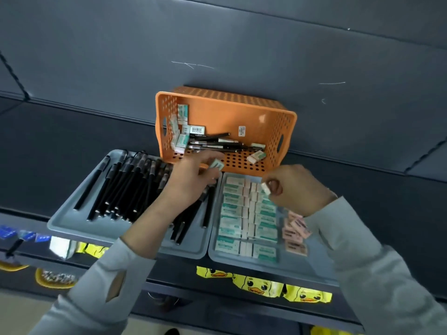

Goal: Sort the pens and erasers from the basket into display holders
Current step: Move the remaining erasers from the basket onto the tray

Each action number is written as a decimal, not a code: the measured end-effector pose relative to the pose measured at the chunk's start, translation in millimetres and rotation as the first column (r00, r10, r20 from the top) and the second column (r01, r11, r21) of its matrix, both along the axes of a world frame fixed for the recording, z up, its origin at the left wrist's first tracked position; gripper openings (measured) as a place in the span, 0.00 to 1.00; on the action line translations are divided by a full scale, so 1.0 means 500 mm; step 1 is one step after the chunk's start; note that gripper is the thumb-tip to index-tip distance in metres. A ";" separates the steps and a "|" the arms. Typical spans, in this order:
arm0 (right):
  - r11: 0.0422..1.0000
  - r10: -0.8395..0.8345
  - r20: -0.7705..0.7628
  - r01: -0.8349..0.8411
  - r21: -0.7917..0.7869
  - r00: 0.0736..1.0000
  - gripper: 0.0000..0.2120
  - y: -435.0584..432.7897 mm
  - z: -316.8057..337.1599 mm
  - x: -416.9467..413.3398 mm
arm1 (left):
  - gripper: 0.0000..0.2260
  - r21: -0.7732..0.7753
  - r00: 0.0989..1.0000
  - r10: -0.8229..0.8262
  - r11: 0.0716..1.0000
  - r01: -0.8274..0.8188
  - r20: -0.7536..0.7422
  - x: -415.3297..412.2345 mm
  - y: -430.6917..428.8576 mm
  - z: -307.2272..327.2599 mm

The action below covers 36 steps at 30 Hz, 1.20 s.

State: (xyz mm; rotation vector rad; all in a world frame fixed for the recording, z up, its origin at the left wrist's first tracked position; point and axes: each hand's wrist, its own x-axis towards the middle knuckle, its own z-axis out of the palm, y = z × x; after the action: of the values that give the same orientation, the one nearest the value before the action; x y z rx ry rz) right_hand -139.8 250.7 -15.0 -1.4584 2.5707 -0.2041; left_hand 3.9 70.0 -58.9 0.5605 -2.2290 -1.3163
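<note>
An orange perforated basket [242, 112] stands at the back of the shelf, with black pens [212, 142] and several erasers [256, 156] inside. In front of it, a grey tray [72, 221] on the left holds several black pens. A second grey tray [285, 267] on the right holds rows of green-and-white erasers and some pink ones. My left hand [193, 180] hovers at the basket's front edge and pinches a green-sleeved eraser [217, 164]. My right hand [297, 189] is above the eraser tray and pinches a small white eraser [265, 189].
The trays sit on a dark shelf [48, 141] against a dark padded wall. Yellow duck-printed packs [258, 285] hang below the shelf's front edge, with blue and yellow items [29, 235] at the lower left.
</note>
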 end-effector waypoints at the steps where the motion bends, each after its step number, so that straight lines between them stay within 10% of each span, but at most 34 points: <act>1: 0.999 0.009 0.016 -0.010 0.052 1.000 0.09 -0.001 -0.013 0.006 | 0.14 0.101 1.000 -0.009 0.995 0.009 0.004 0.002 0.011 -0.001; 6: 1.000 -0.018 0.097 0.020 -0.020 0.995 0.12 -0.001 -0.046 0.014 | 0.09 0.393 1.000 -0.023 0.919 0.028 -0.018 0.017 0.042 -0.005; 11: 0.970 -0.012 0.184 0.056 -0.235 0.983 0.13 0.015 -0.045 0.022 | 0.05 0.362 0.999 -0.042 0.931 0.050 -0.030 0.013 0.064 -0.007; 15: 0.803 0.091 0.695 0.360 -0.475 0.713 0.10 0.027 -0.043 0.051 | 0.05 0.231 0.993 -0.116 0.967 0.108 0.021 -0.012 0.102 -0.009; 25: 0.442 0.059 0.907 0.804 -0.398 0.416 0.07 0.193 -0.063 -0.007 | 0.12 -0.083 0.969 -0.221 0.970 0.230 0.109 -0.087 0.209 -0.012; 36: 0.475 -0.228 0.766 0.755 -0.452 0.602 0.06 0.360 -0.078 -0.078 | 0.14 -0.521 0.881 -0.356 0.712 0.471 0.311 -0.125 0.288 -0.043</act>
State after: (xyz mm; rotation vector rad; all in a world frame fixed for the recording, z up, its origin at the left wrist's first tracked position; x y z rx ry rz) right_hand -179.0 430.7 -54.0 -0.4017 2.2756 -1.7265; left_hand -58.7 213.8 -80.6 -0.0704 -2.8570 -0.6766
